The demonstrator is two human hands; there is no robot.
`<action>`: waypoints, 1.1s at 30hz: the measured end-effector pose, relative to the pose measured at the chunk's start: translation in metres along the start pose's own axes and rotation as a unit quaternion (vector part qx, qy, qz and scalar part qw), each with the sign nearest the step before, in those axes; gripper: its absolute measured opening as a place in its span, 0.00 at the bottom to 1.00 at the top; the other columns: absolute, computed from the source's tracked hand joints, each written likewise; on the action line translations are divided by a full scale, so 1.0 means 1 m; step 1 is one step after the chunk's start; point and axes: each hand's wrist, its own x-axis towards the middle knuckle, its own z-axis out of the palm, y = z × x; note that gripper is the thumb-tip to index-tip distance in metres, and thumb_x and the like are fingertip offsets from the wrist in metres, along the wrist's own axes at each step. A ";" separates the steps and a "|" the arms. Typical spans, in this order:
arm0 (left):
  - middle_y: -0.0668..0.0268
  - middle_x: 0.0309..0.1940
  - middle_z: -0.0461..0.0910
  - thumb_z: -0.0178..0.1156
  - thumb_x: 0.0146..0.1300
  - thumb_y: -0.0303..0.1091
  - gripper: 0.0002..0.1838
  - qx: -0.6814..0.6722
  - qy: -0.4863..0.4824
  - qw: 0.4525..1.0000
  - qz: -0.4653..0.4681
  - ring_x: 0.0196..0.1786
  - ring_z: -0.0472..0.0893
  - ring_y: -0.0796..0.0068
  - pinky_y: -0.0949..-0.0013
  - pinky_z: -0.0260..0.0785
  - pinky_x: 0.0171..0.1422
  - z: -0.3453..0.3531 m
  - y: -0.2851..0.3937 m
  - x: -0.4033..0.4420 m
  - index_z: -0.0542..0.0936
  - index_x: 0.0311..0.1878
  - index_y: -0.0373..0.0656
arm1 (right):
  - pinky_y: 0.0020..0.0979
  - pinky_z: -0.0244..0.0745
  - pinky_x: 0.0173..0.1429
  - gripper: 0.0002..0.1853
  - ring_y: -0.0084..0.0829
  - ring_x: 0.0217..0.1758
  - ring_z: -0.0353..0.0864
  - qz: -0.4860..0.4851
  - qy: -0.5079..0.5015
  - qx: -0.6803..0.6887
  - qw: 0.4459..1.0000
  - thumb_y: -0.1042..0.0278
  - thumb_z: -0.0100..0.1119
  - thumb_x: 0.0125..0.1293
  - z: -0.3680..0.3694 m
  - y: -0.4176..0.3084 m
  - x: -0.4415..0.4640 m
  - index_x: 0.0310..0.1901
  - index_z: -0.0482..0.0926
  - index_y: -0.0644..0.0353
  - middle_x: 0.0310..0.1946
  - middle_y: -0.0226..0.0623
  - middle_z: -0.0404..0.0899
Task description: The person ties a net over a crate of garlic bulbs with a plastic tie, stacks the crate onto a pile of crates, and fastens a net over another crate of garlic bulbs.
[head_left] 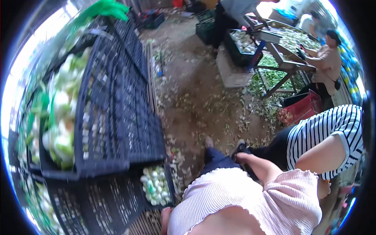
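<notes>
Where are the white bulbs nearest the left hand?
Head view, lower left of centre: the white bulbs lie in the lower dark crate, just beyond the left hand.

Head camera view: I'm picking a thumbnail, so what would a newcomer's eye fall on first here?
Probably the dark slotted plastic crates filling the left of the picture, with white onion-like bulbs in one lower down. Next come the black-and-white striped top at right and the bright green material at upper left.
</notes>
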 end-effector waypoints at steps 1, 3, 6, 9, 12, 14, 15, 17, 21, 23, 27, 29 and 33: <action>0.68 0.17 0.72 0.50 0.52 0.34 0.07 0.009 0.023 1.000 0.011 0.20 0.72 0.77 0.73 0.62 0.22 0.007 0.004 0.034 0.74 0.23 0.44 | 0.33 0.67 0.43 0.14 0.36 0.38 0.74 -0.011 -0.026 0.007 1.000 0.62 0.47 0.54 0.009 0.016 0.001 0.39 0.75 0.58 0.35 0.40 0.76; 0.67 0.18 0.73 0.51 0.52 0.33 0.07 -0.007 0.092 0.995 0.043 0.20 0.72 0.76 0.73 0.64 0.23 0.027 -0.008 0.113 0.76 0.27 0.43 | 0.32 0.66 0.50 0.16 0.34 0.43 0.73 -0.041 -0.085 0.015 0.995 0.60 0.45 0.57 0.005 0.045 0.004 0.43 0.73 0.59 0.41 0.39 0.75; 0.66 0.22 0.75 0.52 0.54 0.33 0.08 -0.143 0.032 0.989 -0.019 0.23 0.74 0.75 0.74 0.66 0.24 0.057 0.071 0.196 0.76 0.35 0.43 | 0.35 0.70 0.38 0.13 0.33 0.39 0.76 0.056 -0.049 0.124 0.990 0.62 0.50 0.54 -0.073 0.059 -0.011 0.39 0.77 0.55 0.36 0.38 0.78; 0.68 0.27 0.75 0.48 0.59 0.32 0.09 -0.070 -0.085 0.993 0.042 0.26 0.74 0.79 0.76 0.65 0.24 0.105 0.269 0.163 0.73 0.42 0.44 | 0.37 0.69 0.31 0.11 0.38 0.27 0.76 0.040 0.076 0.104 0.991 0.62 0.50 0.51 -0.109 0.120 0.023 0.34 0.77 0.56 0.27 0.43 0.77; 0.69 0.30 0.75 0.47 0.60 0.32 0.10 -0.001 -0.032 0.997 0.066 0.28 0.74 0.82 0.79 0.64 0.25 0.159 0.414 0.137 0.73 0.43 0.43 | 0.36 0.71 0.41 0.14 0.38 0.37 0.77 0.076 0.174 0.227 0.955 0.61 0.54 0.51 -0.180 0.135 0.011 0.39 0.77 0.55 0.35 0.42 0.77; 0.70 0.33 0.75 0.47 0.60 0.34 0.11 0.023 -0.063 0.993 0.099 0.31 0.74 0.82 0.78 0.65 0.31 0.172 0.463 0.151 0.73 0.45 0.44 | 0.35 0.70 0.44 0.15 0.38 0.41 0.76 0.100 0.223 0.310 0.919 0.62 0.54 0.52 -0.209 0.141 0.002 0.41 0.76 0.55 0.38 0.41 0.76; 0.71 0.34 0.75 0.47 0.60 0.36 0.12 0.035 -0.080 0.991 0.102 0.34 0.74 0.83 0.77 0.65 0.35 0.178 0.486 0.151 0.72 0.46 0.46 | 0.35 0.70 0.45 0.15 0.39 0.42 0.75 0.106 0.210 0.328 0.915 0.62 0.54 0.52 -0.222 0.142 -0.001 0.42 0.76 0.54 0.39 0.41 0.76; 0.71 0.33 0.75 0.48 0.60 0.34 0.12 0.075 -0.083 0.989 0.095 0.32 0.74 0.82 0.77 0.65 0.34 0.185 0.515 0.160 0.73 0.45 0.45 | 0.35 0.69 0.46 0.15 0.39 0.42 0.75 0.111 0.198 0.329 0.917 0.62 0.54 0.52 -0.236 0.154 0.006 0.42 0.75 0.54 0.39 0.41 0.76; 0.71 0.28 0.75 0.50 0.57 0.32 0.10 0.139 -0.078 0.986 0.039 0.26 0.72 0.82 0.76 0.64 0.26 0.172 0.538 0.203 0.75 0.41 0.44 | 0.35 0.69 0.46 0.15 0.40 0.42 0.75 0.140 0.144 0.302 0.932 0.62 0.54 0.51 -0.209 0.180 0.033 0.42 0.76 0.55 0.39 0.42 0.76; 0.71 0.28 0.75 0.51 0.56 0.32 0.09 0.165 -0.066 0.984 -0.014 0.25 0.72 0.83 0.76 0.62 0.24 0.156 0.538 0.233 0.75 0.39 0.46 | 0.34 0.69 0.45 0.16 0.38 0.42 0.75 0.167 0.084 0.320 0.929 0.62 0.53 0.51 -0.185 0.191 0.045 0.42 0.76 0.55 0.39 0.41 0.76; 0.72 0.23 0.75 0.54 0.53 0.33 0.05 0.224 -0.079 0.970 -0.059 0.23 0.71 0.81 0.73 0.61 0.24 0.120 0.546 0.306 0.78 0.31 0.48 | 0.32 0.70 0.38 0.12 0.31 0.32 0.77 0.143 0.104 0.465 0.867 0.67 0.56 0.46 -0.113 0.237 0.082 0.36 0.80 0.51 0.29 0.35 0.79; 0.72 0.21 0.75 0.56 0.52 0.33 0.04 0.204 -0.078 0.975 -0.039 0.22 0.71 0.81 0.73 0.61 0.24 0.109 0.570 0.342 0.79 0.29 0.47 | 0.32 0.70 0.39 0.11 0.31 0.33 0.77 0.199 0.099 0.487 0.844 0.66 0.57 0.47 -0.104 0.256 0.106 0.35 0.80 0.52 0.30 0.35 0.79; 0.72 0.20 0.74 0.60 0.49 0.34 0.04 0.258 -0.093 0.962 0.003 0.21 0.70 0.81 0.74 0.62 0.25 0.097 0.687 0.350 0.78 0.26 0.45 | 0.33 0.70 0.39 0.13 0.31 0.34 0.77 0.216 0.121 0.512 0.822 0.63 0.55 0.50 -0.151 0.273 0.163 0.38 0.77 0.57 0.29 0.40 0.78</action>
